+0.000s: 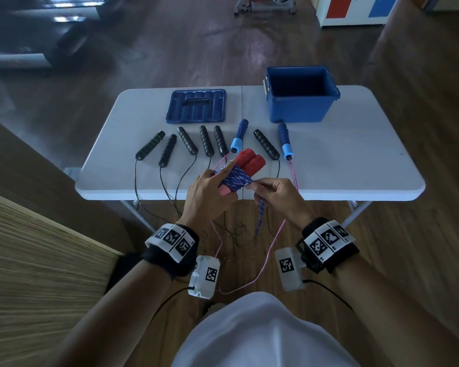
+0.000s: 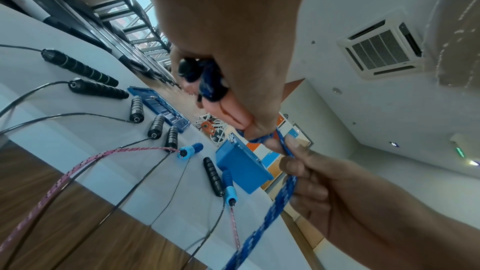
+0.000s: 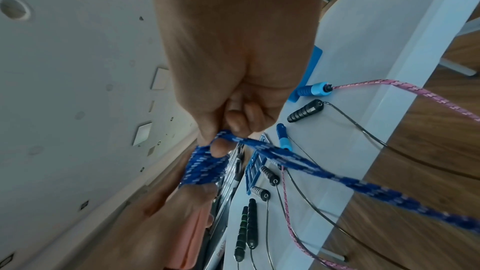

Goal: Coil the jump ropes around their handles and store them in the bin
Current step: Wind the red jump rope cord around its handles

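Blue braided rope (image 1: 235, 178) wraps the red handles (image 1: 249, 161) clasped in my left hand (image 1: 206, 193); my right hand (image 1: 272, 193), just beside, pinches the tail. I'd keep tension, laying turns snugly.

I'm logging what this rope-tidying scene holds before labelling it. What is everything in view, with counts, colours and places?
Red handles: two, held side by side above the table's near edge.
Blue rope: one, partly coiled round the red handles, its tail hanging down.
Black handles: six, in a row on the table, thin black cords trailing over the near edge.
Blue handles: two, among the black ones, joined by a pink rope.
Bin: one, blue, open, far right of the table.
Lid: one, blue, flat, left of the bin.
Table: one, white.
Left hand: grips the coiled handles.
Right hand: pinches the blue rope beside the coil.
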